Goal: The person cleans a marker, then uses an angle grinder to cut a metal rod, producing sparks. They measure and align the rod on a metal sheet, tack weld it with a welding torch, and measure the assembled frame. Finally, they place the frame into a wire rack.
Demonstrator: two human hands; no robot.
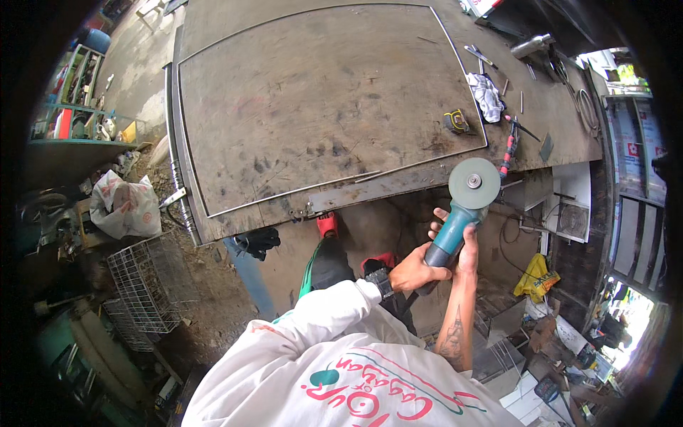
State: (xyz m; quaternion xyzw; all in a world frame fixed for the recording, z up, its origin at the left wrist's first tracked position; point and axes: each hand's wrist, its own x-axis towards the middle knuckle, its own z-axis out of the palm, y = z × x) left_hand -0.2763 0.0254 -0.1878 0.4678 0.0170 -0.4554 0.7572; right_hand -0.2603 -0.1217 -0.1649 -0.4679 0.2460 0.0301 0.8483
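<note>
Both my hands hold a teal and black angle grinder (454,231) in front of my body. Its round pale grey disc (475,182) points up and away, just off the table's near edge. My left hand (416,270), with a black watch at the wrist, is closed around the dark rear of the body. Wrapped around the body from the right is my right hand (467,250), whose fingertips show on the left side. I cannot tell whether the disc spins. A thin rectangular metal frame (445,35) lies flat on the wooden worktable (313,85) beyond.
Inside the frame's right corner sits a yellow-black tape measure (455,122). Beside the frame are a white cloth (486,97) and a red-black tool (509,148). A wire basket (144,285) and white sack (126,205) stand at left; a yellow bag (537,279) lies right.
</note>
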